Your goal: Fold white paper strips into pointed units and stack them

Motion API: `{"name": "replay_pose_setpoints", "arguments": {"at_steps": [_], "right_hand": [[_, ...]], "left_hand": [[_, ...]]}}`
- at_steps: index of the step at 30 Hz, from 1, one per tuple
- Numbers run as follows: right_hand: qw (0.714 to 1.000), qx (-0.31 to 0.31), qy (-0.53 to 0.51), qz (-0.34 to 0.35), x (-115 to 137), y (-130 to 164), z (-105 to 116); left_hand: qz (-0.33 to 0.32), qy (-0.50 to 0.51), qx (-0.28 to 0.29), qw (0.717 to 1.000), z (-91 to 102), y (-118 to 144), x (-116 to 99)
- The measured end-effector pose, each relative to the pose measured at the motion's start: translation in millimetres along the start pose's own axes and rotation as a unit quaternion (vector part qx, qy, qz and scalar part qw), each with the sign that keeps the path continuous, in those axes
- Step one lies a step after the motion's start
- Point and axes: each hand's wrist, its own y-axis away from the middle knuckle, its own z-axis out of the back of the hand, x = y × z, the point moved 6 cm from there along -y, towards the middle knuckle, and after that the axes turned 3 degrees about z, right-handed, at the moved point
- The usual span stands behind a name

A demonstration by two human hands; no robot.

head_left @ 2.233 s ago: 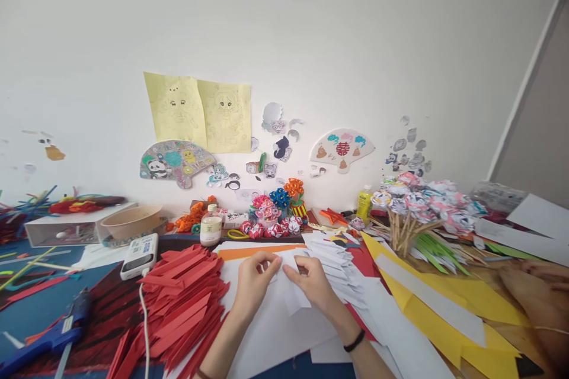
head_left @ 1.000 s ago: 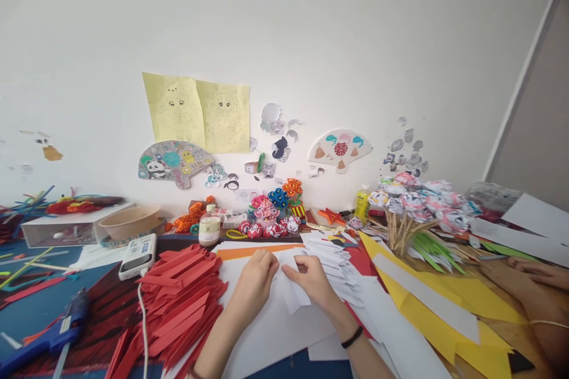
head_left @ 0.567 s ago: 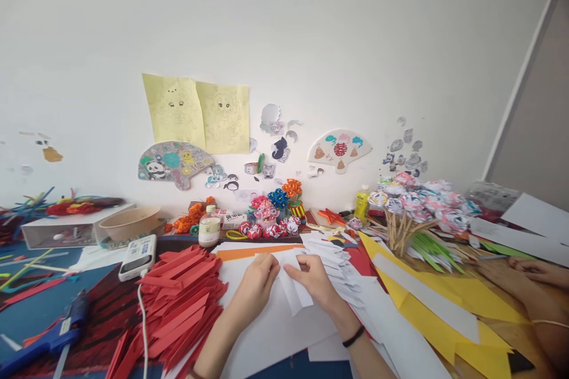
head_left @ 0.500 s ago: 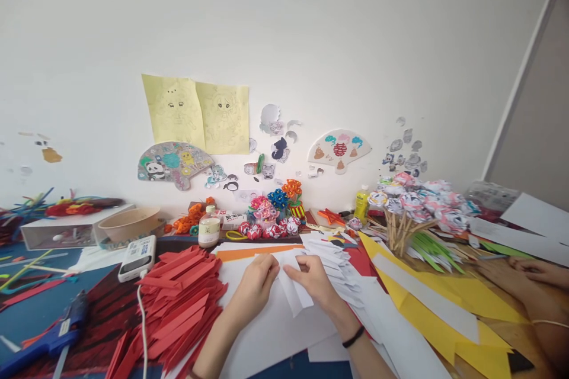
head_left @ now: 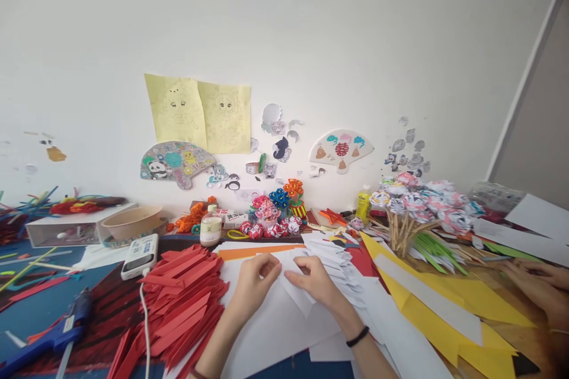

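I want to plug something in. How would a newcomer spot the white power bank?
Find the heap of red folded strips left of the person's left hand. At its far-left corner lies the white power bank, the only boxy slab with a cable trailing toward the viewer.

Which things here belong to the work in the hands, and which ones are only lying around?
In hand:
- left hand and right hand, both pinching the white paper piece
- stack of folded white pieces beside them

Lying about:
- red folded strips
- blue glue gun
- yellow paper
- small bottle
- another person's hand
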Motion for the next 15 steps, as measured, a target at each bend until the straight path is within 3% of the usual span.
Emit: {"name": "replay_pose_setpoints", "arguments": {"at_steps": [8,15], "right_hand": [[1.000,0.009,-0.009,-0.010,-3.9,1.3,-0.4],[0.979,-0.140,-0.120,-0.093,-16.6,1.2,18.7]], "left_hand": [[0.000,0.042,0.018,0.999,-1.9,-1.4,0.4],[0.075,0.199,-0.059,0.975,6.5,-4.5,17.5]]}}
